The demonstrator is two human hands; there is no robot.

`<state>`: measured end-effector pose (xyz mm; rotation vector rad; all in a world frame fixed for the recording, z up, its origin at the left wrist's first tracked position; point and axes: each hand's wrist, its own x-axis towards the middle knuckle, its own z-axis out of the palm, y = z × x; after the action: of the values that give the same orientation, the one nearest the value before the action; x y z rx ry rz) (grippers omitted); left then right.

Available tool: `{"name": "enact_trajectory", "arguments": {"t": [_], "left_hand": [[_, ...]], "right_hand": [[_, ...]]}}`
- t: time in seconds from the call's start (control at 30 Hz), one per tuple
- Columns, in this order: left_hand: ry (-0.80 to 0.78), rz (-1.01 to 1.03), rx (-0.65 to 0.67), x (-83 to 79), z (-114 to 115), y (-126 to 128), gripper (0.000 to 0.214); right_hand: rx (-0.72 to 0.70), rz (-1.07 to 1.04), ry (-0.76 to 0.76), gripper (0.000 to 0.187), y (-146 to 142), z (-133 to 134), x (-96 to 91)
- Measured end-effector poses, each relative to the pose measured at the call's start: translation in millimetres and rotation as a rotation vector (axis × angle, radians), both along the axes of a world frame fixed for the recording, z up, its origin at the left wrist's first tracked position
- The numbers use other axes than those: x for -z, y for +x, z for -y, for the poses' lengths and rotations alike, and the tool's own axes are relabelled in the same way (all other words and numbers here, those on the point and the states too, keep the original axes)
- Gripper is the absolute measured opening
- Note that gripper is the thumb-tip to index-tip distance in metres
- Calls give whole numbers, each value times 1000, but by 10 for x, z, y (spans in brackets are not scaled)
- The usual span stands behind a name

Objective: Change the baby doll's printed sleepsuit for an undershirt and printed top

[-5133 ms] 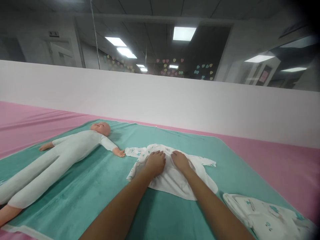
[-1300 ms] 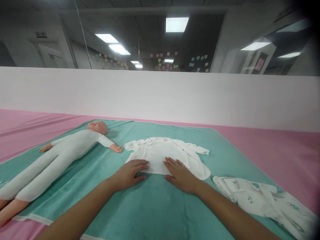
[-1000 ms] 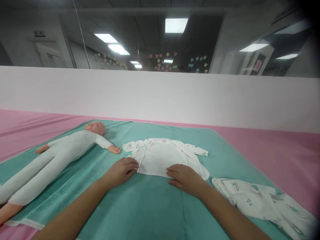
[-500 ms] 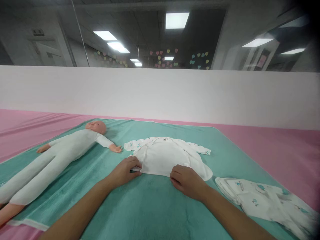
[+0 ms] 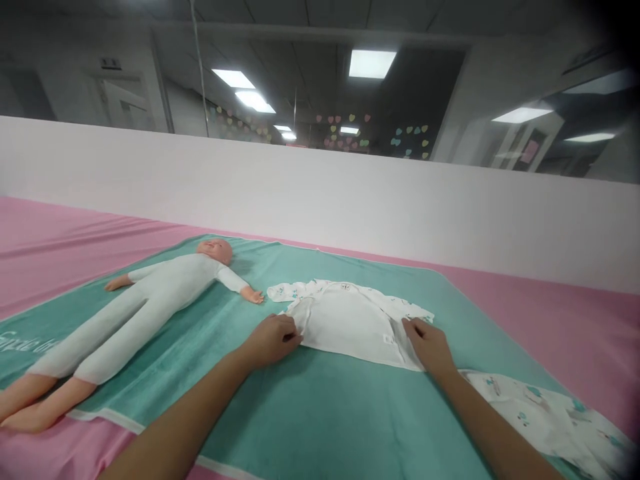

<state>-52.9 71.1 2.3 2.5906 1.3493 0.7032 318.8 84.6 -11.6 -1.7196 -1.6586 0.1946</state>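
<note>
Two corners covered on a soft white baby garment, its long axis running left to right across a teal towelling mat! The left hand is down at the near left end, the closer one to a white-suited vinyl baby doll. The right hand is on the near right corner, nearer a teal-printed white garment lying bunched at right. Fingers curled, barely open, right on the hem: pinching or only pressing, can't tell from here!
</note>
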Motion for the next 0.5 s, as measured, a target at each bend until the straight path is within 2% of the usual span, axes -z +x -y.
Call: {"name": "enact_trajectory", "arguments": {"t": [0.1, 0.17, 0.23, 0.3, 0.4, 0.43, 0.5], "left_hand": [[43, 87, -120, -75, 31, -45, 33], [19, 250, -240, -184, 113, -133, 35], [-33, 454, -344, -326, 264, -324, 36], [-40, 603, -427, -470, 461, -647, 33], [84, 621, -643, -642, 707, -1333, 29], [117, 597, -728, -678, 748, -1586, 30], [121, 502, -877, -707, 770, -2071, 37]], "right_hand": [[-65, 110, -61, 41, -125, 76, -2], [-120, 83, -75, 35, -246, 124, -19], [-189, -7, -75, 30, -432, 166, -40], [-266, -133, -69, 32, -725, 212, -70], [-421, -398, -41, 42, -1404, 268, -156], [-491, -496, -67, 42, -1685, 267, -194], [-681, -760, -218, 38, -2301, 218, -257]]}}
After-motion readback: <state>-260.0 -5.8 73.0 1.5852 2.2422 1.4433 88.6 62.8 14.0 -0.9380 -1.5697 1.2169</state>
